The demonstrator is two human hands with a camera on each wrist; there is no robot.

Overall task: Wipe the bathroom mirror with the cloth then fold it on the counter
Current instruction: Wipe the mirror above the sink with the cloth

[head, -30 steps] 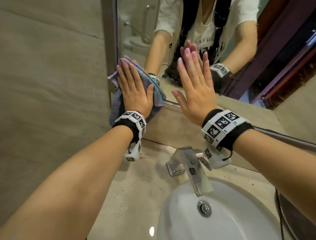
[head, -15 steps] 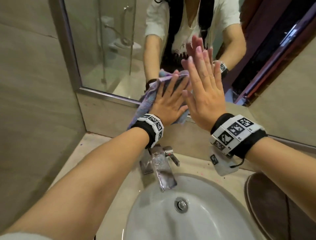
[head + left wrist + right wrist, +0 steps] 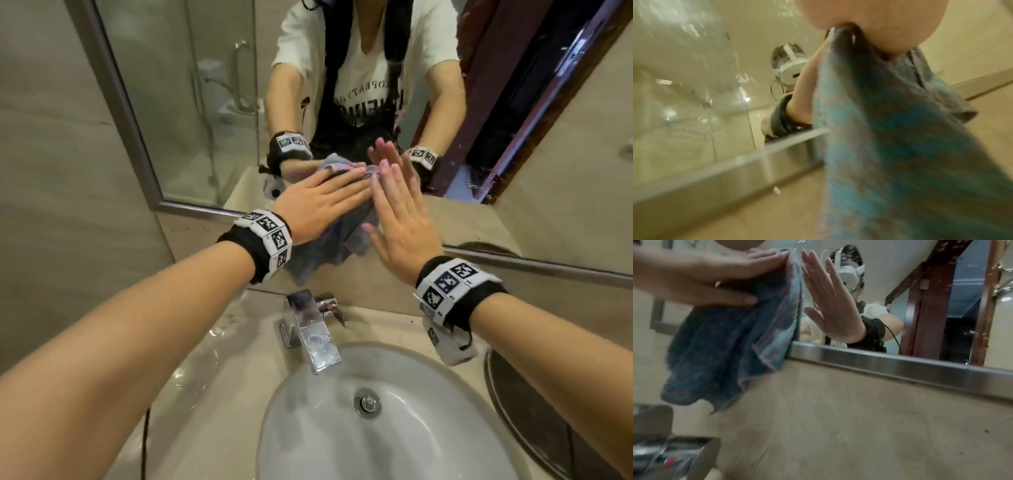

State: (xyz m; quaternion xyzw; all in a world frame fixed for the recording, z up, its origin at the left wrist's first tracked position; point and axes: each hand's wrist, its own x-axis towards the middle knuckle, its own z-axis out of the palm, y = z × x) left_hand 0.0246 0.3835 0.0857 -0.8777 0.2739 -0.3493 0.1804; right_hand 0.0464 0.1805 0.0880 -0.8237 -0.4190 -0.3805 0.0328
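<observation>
A blue and purple cloth (image 3: 329, 246) lies against the lower part of the bathroom mirror (image 3: 205, 102) and hangs down over its metal frame. My left hand (image 3: 318, 202) presses it to the glass with flat, straight fingers that point right. My right hand (image 3: 397, 212) rests flat on the mirror just right of the cloth, fingers straight and pointing up, holding nothing. In the left wrist view the cloth (image 3: 890, 146) hangs from under my palm. In the right wrist view the left hand (image 3: 705, 277) lies on the cloth (image 3: 725, 345).
Below my hands a chrome faucet (image 3: 311, 329) stands over a white sink (image 3: 308, 428) set in the beige counter (image 3: 219, 359). A dark round object (image 3: 531, 411) lies on the counter at the right. A tiled wall closes the left side.
My left hand has slid the cloth to the right along the mirror's lower edge until its fingertips reach my right hand. The right hand has stayed flat on the glass.
</observation>
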